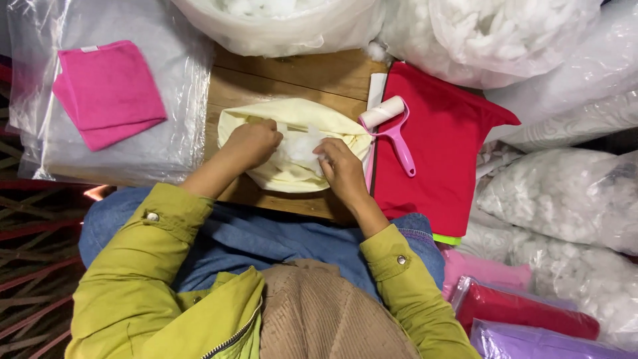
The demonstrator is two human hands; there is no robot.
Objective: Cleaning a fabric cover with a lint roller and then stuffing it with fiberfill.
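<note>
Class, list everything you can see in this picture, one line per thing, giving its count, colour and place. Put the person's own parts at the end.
cream fabric cover: one, pale yellow, centre of the table, under both hands
white stuffing: one tuft, white, at the cover's opening
lint roller: one, pink handle, white roll, on the red cloth
red cloth: one, red, right of the cover
pink cloth: one, pink, folded, top left on clear plastic
bags of stuffing: several, clear with white fill, top and right
wooden table: one, brown, centre
packed fabrics: several, pink, red, purple, bottom right
left hand: on the cover
right hand: fingers at the stuffing
</note>
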